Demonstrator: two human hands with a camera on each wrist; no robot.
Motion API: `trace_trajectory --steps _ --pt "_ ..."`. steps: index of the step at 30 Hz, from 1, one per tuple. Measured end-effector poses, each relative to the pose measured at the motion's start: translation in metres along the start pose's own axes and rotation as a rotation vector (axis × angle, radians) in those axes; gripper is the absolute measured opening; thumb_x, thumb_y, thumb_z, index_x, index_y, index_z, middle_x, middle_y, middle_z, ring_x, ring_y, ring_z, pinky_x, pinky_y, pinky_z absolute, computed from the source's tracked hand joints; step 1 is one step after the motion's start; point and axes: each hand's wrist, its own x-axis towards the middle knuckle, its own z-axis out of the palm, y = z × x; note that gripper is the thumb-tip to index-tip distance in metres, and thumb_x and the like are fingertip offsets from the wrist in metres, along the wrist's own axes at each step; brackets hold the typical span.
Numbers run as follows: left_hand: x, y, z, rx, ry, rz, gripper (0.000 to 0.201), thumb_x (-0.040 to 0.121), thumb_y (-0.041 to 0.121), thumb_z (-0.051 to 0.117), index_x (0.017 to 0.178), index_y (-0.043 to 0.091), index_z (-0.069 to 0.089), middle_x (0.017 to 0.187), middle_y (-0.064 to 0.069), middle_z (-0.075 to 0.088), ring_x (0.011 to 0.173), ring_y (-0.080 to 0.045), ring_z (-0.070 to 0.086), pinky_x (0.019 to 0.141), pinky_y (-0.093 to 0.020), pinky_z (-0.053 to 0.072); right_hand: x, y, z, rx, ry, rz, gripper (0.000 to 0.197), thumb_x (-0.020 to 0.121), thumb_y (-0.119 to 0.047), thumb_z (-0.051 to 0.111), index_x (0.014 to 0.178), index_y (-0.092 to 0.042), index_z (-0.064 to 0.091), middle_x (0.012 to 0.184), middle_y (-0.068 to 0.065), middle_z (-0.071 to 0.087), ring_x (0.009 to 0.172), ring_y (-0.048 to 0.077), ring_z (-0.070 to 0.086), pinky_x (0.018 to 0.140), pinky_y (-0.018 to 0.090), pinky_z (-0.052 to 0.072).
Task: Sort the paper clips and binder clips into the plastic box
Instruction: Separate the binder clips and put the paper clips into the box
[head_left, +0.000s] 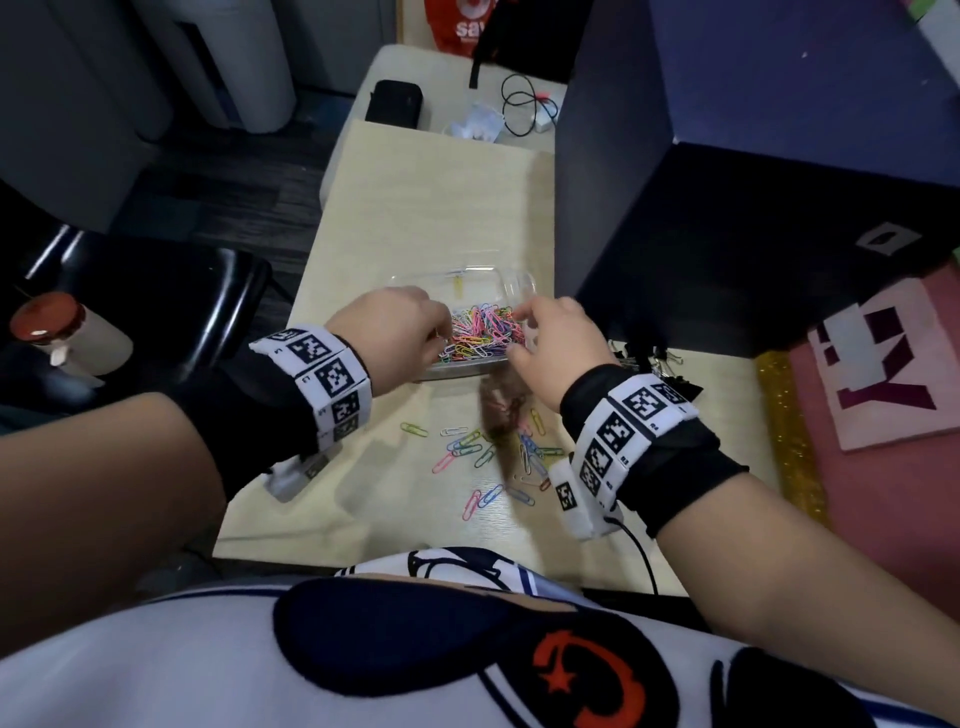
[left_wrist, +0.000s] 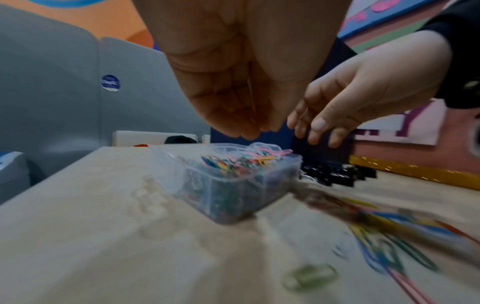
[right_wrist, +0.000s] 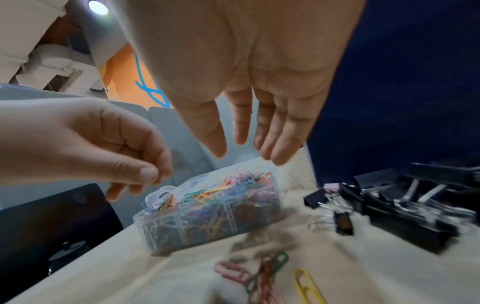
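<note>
Beside our worktop (head_left: 415, 208) a dark partition (head_left: 727, 208) crowded binder clips (right_wrist: 389, 201); loose paper clips (head_left: 467, 447) lay before the plastic box (right_wrist: 207, 216). Our left hand (head_left: 395, 332) had fingers bunched, holding unclear; our right hand (right_wrist: 259, 92) hung open-fingered, empty.

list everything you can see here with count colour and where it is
plastic box: one, clear, mid table, heaped with coloured clips
loose paper clips: many, mixed colours, on table nearer the person than the box
binder clips: a pile, black, right of box
pouch: one, black, far end
cable: one, black, far end
jar: one, red lid, left on a black seat
left hand: fingers curled, above box
right hand: fingers straight, above box
</note>
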Motion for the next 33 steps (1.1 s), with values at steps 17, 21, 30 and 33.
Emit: trace_trajectory --steps 17,21,30,33 --pt "-0.029 0.037 0.057 0.194 -0.483 0.125 0.048 0.084 0.052 0.057 0.111 0.013 0.051 0.106 -0.008 0.054 0.098 -0.029 0.057 0.079 -0.037 0.047 -0.036 0.022 0.048 -0.107 -0.334 0.160 0.051 0.082 -0.010 0.063 0.127 -0.010 0.039 0.130 0.012 0.041 0.114 0.031 0.054 0.093 0.037 0.045" --pt "-0.031 0.045 0.062 0.244 -0.469 0.113 0.072 0.068 0.063 0.069 0.112 0.011 0.045 0.108 -0.009 0.050 0.099 -0.028 0.053 0.083 -0.040 0.050 -0.040 0.023 0.046 -0.166 -0.357 0.019 0.099 0.062 -0.039 0.085 0.140 -0.024 0.026 0.138 0.007 0.026 0.123 0.028 0.042 0.099 0.042 0.045" --pt "-0.020 0.038 0.061 0.228 -0.464 0.055 0.018 0.091 0.019 0.053 0.108 0.010 0.052 0.106 -0.011 0.056 0.098 -0.031 0.058 0.075 -0.037 0.046 -0.037 0.028 0.058 -0.178 -0.324 -0.147 0.042 0.087 -0.014 0.059 0.128 -0.020 0.049 0.120 0.009 0.039 0.107 0.032 0.050 0.092 0.036 0.045" --pt "-0.019 0.034 0.062 0.254 -0.451 0.047 0.014 0.091 0.011 0.047 0.101 0.011 0.056 0.101 -0.010 0.058 0.094 -0.031 0.059 0.072 -0.036 0.046 -0.033 0.030 0.059 -0.168 -0.277 -0.134 0.032 0.088 -0.006 0.052 0.119 -0.016 0.055 0.115 0.011 0.044 0.100 0.033 0.055 0.086 0.034 0.046"
